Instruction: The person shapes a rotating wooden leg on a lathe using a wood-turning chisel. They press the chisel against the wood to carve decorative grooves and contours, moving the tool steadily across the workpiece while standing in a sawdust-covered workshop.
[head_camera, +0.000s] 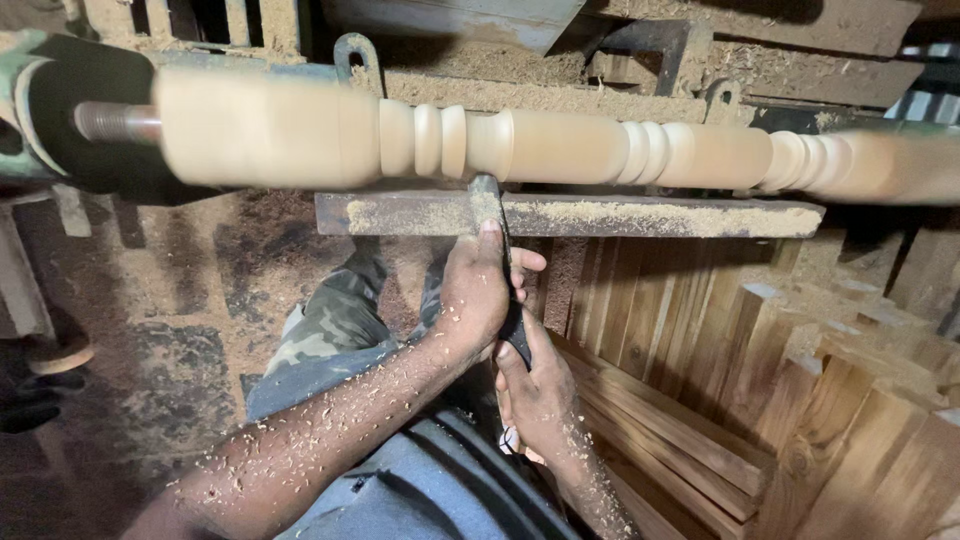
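Observation:
A long pale wooden spindle (560, 145) with turned beads and rings spins blurred on a lathe, across the top of the view. Below it lies a flat metal tool rest (640, 215) dusted with sawdust. A dark steel chisel (487, 203) lies across the rest, its tip against the spindle's underside. My left hand (478, 290) grips the blade just below the rest, thumb pressing on the steel. My right hand (535, 395) is closed around the chisel's handle lower down. Both forearms are flecked with wood shavings.
The lathe's headstock (50, 110) and steel shaft (115, 122) sit at the upper left. Stacks of squared reddish wooden blanks (800, 400) fill the right and lower right. My camouflage trouser leg (335, 320) shows over a sawdust-covered floor (170, 330).

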